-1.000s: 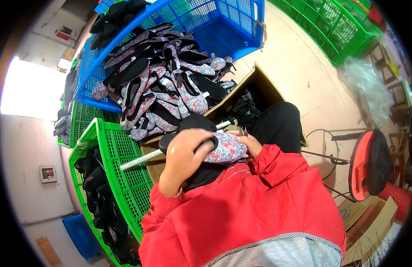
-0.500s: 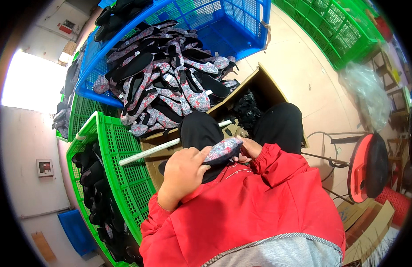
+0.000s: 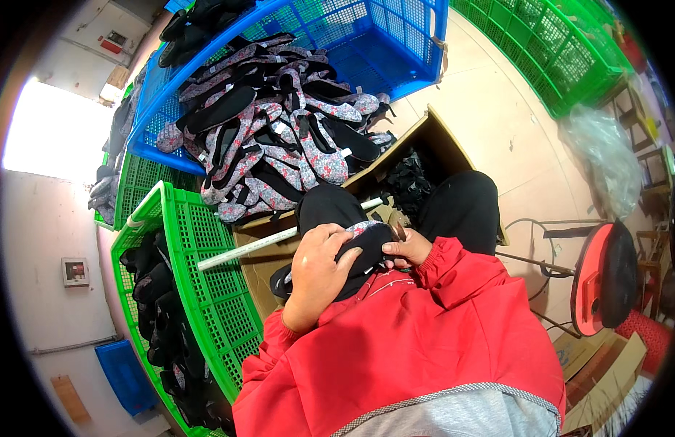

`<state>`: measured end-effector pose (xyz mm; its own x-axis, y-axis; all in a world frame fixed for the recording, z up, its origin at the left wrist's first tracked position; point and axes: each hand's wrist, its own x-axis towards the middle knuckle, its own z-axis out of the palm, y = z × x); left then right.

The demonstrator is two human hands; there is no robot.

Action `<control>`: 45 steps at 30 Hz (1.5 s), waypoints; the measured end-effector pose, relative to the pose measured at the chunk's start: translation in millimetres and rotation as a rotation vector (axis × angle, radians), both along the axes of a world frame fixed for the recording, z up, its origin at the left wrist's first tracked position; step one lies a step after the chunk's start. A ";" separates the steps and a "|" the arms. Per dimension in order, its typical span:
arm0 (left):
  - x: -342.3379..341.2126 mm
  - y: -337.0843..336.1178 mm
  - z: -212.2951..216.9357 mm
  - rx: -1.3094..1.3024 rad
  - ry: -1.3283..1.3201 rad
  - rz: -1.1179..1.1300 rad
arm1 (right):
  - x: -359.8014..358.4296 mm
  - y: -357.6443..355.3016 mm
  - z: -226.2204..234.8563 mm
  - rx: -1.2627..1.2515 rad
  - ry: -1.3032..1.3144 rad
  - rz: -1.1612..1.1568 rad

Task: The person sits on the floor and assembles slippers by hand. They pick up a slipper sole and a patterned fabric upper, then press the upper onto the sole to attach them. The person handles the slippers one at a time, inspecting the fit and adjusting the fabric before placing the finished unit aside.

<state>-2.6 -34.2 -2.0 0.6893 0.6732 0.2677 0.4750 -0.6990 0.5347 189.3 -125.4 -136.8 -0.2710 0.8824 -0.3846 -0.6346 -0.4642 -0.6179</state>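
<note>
Your left hand (image 3: pixel 319 273) is wrapped over the top of a floral shoe upper (image 3: pixel 363 244) with a black lining, fingers curled down around it, gripping it against your lap. Your right hand (image 3: pixel 406 249) comes in from the other side, fingertips pinching the upper's edge, with something small and dark at the tips that is too small to make out. Both red sleeves (image 3: pixel 425 342) meet right below the hands. Just past your knuckles runs a white rod (image 3: pixel 257 246), lying across an open brown cardboard box (image 3: pixel 432 142) that holds dark pieces. Beyond the box, further from your hands, a heap of floral uppers (image 3: pixel 279 138) with black insoles spills out of a blue plastic crate (image 3: pixel 366 44). To the left of your left hand stands a green mesh crate (image 3: pixel 206 291) packed with black pieces along its far side. Off to the right of your right hand sits a red and black round stool (image 3: pixel 603 280), and beyond it a clear crumpled plastic bag (image 3: pixel 607 160) lies on the floor beside another green crate (image 3: pixel 548 51). Far left of the hands, a small white square box (image 3: pixel 75 271) is fixed on the wall.
</note>
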 end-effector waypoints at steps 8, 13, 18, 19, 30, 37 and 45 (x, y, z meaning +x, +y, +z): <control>13.5 4.9 -6.2 0.036 -0.048 0.024 | -2.0 -2.0 -3.3 0.018 -0.062 0.042; 12.3 3.4 -7.1 -0.200 -0.154 0.137 | -1.7 -2.2 -2.4 0.060 -0.056 0.050; 18.4 3.6 -5.6 -0.423 -0.231 0.196 | -1.5 -2.6 0.2 0.103 -0.070 0.059; 19.9 4.0 -5.9 -0.467 -0.243 0.219 | -0.3 -2.8 3.3 0.100 -0.074 0.064; 15.0 6.4 -11.6 -0.807 -0.448 0.281 | 15.5 0.7 5.0 0.233 -0.378 -0.102; 17.0 5.0 -14.7 -0.810 -0.441 0.274 | 7.2 11.3 47.8 0.439 -0.670 -0.130; 13.0 9.1 -17.1 -1.076 -0.595 0.291 | -0.1 22.6 51.8 0.500 -0.844 -0.047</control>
<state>10.5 -25.1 -19.2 0.4410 0.8489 -0.2914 0.0283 0.3113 0.9499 189.1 -102.8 -85.0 -0.0397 0.9991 -0.0147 0.0952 -0.0109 -0.9954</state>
